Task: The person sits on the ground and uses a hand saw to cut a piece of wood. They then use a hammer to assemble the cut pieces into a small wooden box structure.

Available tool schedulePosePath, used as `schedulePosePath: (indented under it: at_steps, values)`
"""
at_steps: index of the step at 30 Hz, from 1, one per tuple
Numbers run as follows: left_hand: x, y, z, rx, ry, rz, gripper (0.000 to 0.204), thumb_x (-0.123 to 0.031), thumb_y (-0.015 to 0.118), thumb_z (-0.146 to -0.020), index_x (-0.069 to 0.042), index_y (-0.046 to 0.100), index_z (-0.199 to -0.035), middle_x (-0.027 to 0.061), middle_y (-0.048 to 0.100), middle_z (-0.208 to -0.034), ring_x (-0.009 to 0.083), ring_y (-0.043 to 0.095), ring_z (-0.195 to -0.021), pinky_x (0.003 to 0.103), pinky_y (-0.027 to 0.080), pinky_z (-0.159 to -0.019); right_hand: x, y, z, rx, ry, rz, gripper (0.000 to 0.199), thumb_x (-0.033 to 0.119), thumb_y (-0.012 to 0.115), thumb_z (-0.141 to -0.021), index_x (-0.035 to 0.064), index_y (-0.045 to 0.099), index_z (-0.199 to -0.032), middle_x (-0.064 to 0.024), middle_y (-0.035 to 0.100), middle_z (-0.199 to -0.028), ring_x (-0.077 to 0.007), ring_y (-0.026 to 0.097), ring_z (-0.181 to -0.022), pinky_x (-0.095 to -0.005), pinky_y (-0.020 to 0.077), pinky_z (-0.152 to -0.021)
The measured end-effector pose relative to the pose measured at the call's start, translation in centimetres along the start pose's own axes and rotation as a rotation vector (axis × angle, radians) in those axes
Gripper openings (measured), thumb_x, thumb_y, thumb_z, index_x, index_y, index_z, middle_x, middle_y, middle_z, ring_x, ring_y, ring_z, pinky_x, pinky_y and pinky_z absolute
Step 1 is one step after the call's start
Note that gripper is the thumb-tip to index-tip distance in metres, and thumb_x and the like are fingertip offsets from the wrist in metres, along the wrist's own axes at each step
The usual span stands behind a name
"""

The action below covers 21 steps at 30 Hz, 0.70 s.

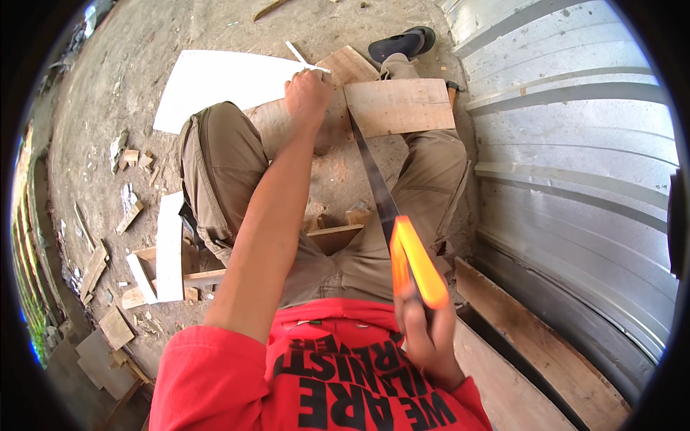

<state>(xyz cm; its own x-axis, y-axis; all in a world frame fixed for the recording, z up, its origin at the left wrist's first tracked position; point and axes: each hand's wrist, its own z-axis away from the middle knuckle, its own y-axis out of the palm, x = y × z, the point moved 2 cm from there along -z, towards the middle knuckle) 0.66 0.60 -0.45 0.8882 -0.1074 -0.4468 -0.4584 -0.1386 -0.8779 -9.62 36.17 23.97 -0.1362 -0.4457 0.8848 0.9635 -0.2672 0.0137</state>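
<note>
A pale wooden board (402, 108) lies across my knees. My left hand (309, 92) is closed over its left part, with the fingertips hidden at the far edge. A handsaw (375, 179) with an orange handle is in my right hand (425, 330), drawn close to my body. Its dark blade slants away from me, and the far end sits at a narrow cut line that divides the board near its middle. Just beyond my left fingers is a thin white strip (296, 53), beside a large white panel (215, 85).
Another piece of wood (350, 65) lies beyond the board. Corrugated metal sheeting (568, 136) rises on the right, with long planks (539, 345) along its foot. Wood offcuts (93, 271) and a white-edged wooden frame (169, 248) lie on the dirt floor at left.
</note>
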Motion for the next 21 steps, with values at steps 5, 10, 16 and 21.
schedulePosePath:
  at_steps: [5, 10, 16, 21]
  values:
    - [-0.1, 0.0, -0.6, 0.002, 0.019, -0.026, 0.028, -0.026, 0.058, -0.086, -0.004, 0.075, -0.085, 0.0137, 0.073, -0.091, 0.0293, 0.067, -0.095, 0.043, 0.048, -0.086, -4.1, 5.5, -15.9, -0.111, -0.442, 0.298, 0.027, 0.025, 0.065, -0.096, -0.0006, 0.056, -0.097, -0.0145, 0.057, -0.060, -0.0238, 0.059, -0.053, -0.0363, 0.0430, -0.051]
    - [0.3, 0.3, -0.7, 0.017, -0.026, -0.017, 0.029, -0.025, 0.057, -0.086, -0.002, 0.074, -0.082, 0.0152, 0.072, -0.089, 0.0314, 0.068, -0.091, 0.045, 0.049, -0.084, -3.2, 2.9, -12.1, -0.127, -0.325, 0.263, 0.024, 0.021, 0.069, -0.094, -0.0007, 0.060, -0.091, -0.0035, 0.057, -0.062, -0.0081, 0.053, -0.056, -0.0292, 0.0413, -0.052]
    - [-0.6, -0.5, -0.1, 0.058, -0.015, -0.015, 0.026, -0.023, 0.058, -0.085, -0.003, 0.074, -0.082, 0.0133, 0.073, -0.089, 0.0296, 0.067, -0.091, 0.043, 0.048, -0.085, 1.0, -1.0, 2.4, 0.092, -0.001, 0.203, 0.018, 0.010, 0.070, -0.091, 0.0004, 0.055, -0.095, 0.0010, 0.056, -0.067, -0.0035, 0.050, -0.060, -0.0217, 0.0417, -0.057]
    - [0.9, 0.4, 0.3, -0.009, 0.008, 0.015, 0.032, -0.027, 0.054, -0.087, -0.003, 0.073, -0.079, 0.0178, 0.071, -0.086, 0.0355, 0.068, -0.085, 0.046, 0.050, -0.083, -0.2, 1.2, -5.9, -0.026, -0.006, 0.162, 0.016, 0.013, 0.065, -0.095, -0.0001, 0.058, -0.093, 0.0024, 0.053, -0.066, -0.0041, 0.048, -0.061, -0.0241, 0.0378, -0.054]
